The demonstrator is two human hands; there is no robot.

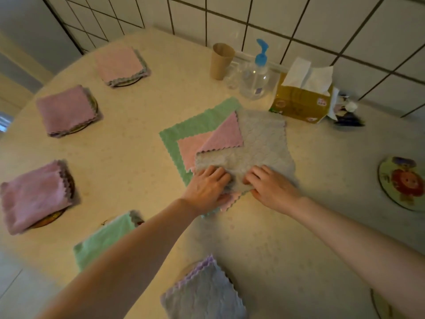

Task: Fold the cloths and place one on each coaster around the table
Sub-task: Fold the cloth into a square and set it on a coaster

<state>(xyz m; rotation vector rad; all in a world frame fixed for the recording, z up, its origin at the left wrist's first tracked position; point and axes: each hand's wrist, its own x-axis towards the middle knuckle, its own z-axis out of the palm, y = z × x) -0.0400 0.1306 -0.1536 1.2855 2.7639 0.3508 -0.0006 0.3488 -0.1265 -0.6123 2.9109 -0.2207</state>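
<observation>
Along the left edge of the table [138, 157] three folded pink cloths [66, 110] lay, each on a coaster that barely showed beneath it. Nearer, a folded green cloth [103, 240] and a folded grey one [204, 293] covered two more.

In the middle lay a loose pile: a green sheet [184, 132] under a pink one [190, 148], with a grey cloth [262, 143] on top, one corner turned back to show a pink side. The left hand [207, 187] and right hand [271, 185] sat close together, both pinching the near edge of the grey cloth.

Behind stood a brown cup [221, 61], a clear pump bottle [254, 74] that looked nearly empty, and a tissue box [301, 100] with tissues sticking up. A dark blurred thing beside the box I could not identify.

At the right a flowered coaster [404, 183] lay bare, cut off by the frame.
</observation>
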